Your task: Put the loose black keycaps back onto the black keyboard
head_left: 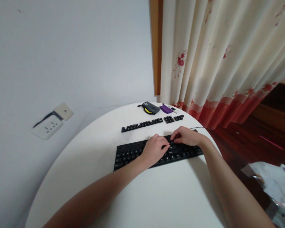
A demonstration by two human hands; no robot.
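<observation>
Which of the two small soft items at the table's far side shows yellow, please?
The dark grey pouch: yellow shows along its near side, while the purple item to its right shows none.

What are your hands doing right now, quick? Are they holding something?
Left hand: curled over the keyboard; can't tell if it holds anything.
Right hand: bent down at the keyboard; can't tell if it holds anything.

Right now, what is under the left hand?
Under the left hand lies the black keyboard; the part directly beneath is covered, so its keys can't be seen.
</observation>
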